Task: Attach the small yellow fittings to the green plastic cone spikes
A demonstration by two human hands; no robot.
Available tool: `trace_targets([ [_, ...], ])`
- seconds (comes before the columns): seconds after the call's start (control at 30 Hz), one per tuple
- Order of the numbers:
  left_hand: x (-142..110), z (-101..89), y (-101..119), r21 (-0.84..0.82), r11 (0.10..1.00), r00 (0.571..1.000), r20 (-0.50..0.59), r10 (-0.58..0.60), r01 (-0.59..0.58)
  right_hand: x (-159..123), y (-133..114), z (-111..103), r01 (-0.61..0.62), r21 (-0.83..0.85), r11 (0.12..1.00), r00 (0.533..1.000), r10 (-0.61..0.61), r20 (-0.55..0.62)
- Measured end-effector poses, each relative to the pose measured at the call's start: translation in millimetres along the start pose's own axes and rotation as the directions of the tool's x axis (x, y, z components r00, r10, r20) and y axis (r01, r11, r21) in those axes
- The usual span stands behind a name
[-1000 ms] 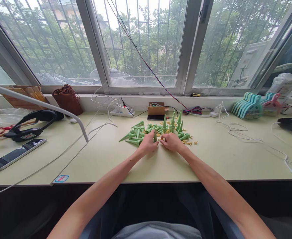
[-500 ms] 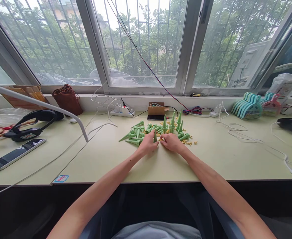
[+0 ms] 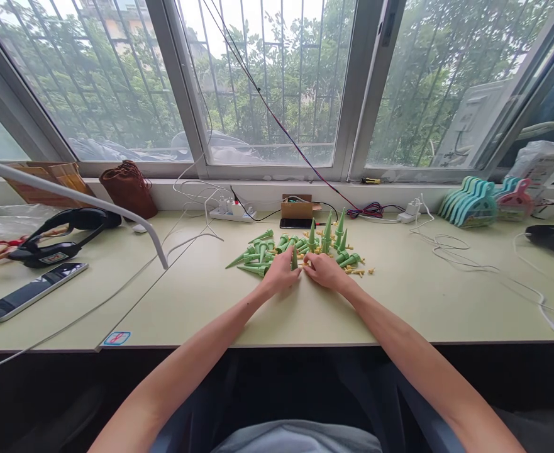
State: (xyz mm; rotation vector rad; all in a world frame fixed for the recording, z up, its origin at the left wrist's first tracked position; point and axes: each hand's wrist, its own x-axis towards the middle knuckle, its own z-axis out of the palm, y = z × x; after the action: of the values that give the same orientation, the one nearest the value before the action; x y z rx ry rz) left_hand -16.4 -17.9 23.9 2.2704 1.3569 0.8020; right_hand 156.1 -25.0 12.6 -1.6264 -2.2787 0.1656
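Note:
My left hand (image 3: 280, 273) is closed around a green plastic watering spike (image 3: 294, 257), which points upward between thumb and fingers. Close beside it, my right hand (image 3: 324, 270) has its thumb and fingertips pinched at the spike's lower end, near a small yellow piece (image 3: 304, 263). The fingers mostly cover whatever they pinch, but it looks like a yellow valve. More green spikes (image 3: 253, 257) lie heaped beyond and left of my left hand. Behind my right hand a few spikes (image 3: 327, 234) stand upright, tips up. Small yellow valves (image 3: 356, 271) are scattered to the right.
Behind the heap are a phone (image 3: 297, 223), a cardboard box (image 3: 297, 206) and a power strip (image 3: 233, 214). A white curved stand (image 3: 135, 211), headphones (image 3: 62, 236) and a tablet (image 3: 31, 292) are left. Cables (image 3: 465, 259) and teal hangers (image 3: 470, 202) are right.
Both hands stay in nearly the same place. The right fingertips have shifted very slightly at the spike's lower end, and the left hand keeps its hold on the spike.

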Motion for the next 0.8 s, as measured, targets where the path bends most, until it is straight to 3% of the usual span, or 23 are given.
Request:
trace_targets([
  [0.8, 6.3, 3.0, -3.2, -0.089, 0.995, 0.995, -0.099, 0.031, -0.04, 2.4, 0.9, 2.1, 0.052, 0.209, 0.976, 0.985, -0.015, -0.174],
])
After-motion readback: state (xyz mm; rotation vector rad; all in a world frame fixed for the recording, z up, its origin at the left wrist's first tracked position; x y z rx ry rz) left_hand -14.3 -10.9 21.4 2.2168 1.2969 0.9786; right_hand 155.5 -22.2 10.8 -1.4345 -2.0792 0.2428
